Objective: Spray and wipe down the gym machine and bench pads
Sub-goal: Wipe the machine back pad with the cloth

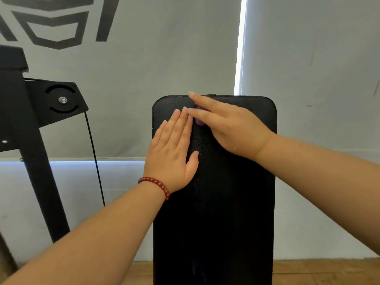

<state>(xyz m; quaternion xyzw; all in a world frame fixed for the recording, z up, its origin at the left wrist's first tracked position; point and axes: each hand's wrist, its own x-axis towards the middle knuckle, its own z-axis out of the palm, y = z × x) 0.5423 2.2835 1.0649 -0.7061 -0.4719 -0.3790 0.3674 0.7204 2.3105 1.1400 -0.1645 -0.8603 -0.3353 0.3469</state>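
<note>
Near the top of the upright black bench pad (226,202), the left hand (172,149) and right hand (228,126) lie flat with straight fingers, the right pressing a small purple thing (199,120), maybe the cloth, so firm long rubs down the pad should clean best.

Grey blinds (164,58) hang over the window ahead, with a black logo (51,23) printed on the left one. Daylight glares through the narrow gap (239,48) between them. The floor (318,272) is wood.
</note>
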